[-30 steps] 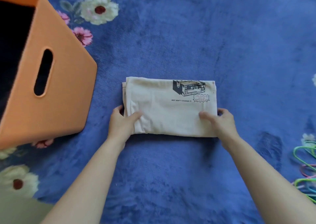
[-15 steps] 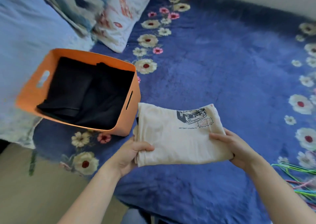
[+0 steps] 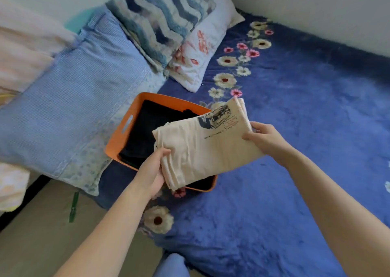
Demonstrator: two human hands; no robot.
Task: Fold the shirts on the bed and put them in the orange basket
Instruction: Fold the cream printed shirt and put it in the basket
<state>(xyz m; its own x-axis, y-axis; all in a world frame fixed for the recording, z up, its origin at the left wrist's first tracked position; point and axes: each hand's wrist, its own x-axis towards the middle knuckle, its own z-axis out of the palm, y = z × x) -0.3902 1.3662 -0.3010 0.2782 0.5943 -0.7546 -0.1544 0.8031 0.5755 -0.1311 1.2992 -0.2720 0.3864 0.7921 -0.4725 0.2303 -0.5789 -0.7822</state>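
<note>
- Folded cream shirt [image 3: 206, 150] is held clear of the bed, tilted, over the 4 o'clock corner of the orange basket [image 3: 123, 133]; it is not yet inside
- Left hand [image 3: 150, 172] grips the shirt's 7 o'clock end, thumb on top; right hand [image 3: 267, 138] pinches the 3 o'clock edge, thumb over, fingers under; the hands are well apart
- Basket holds dark clothing [image 3: 147, 129]; it sits on the blue floral blanket [image 3: 306, 118], with a checked pillow [image 3: 73, 99] at its 9 o'clock
- Risk: the layers at the left end are fanned, so a slack grip while lowering would likely let the fold open
- Risk: part of the shirt overhangs the rim at 4 o'clock; released here, it could drape over the wall instead of lying flat
</note>
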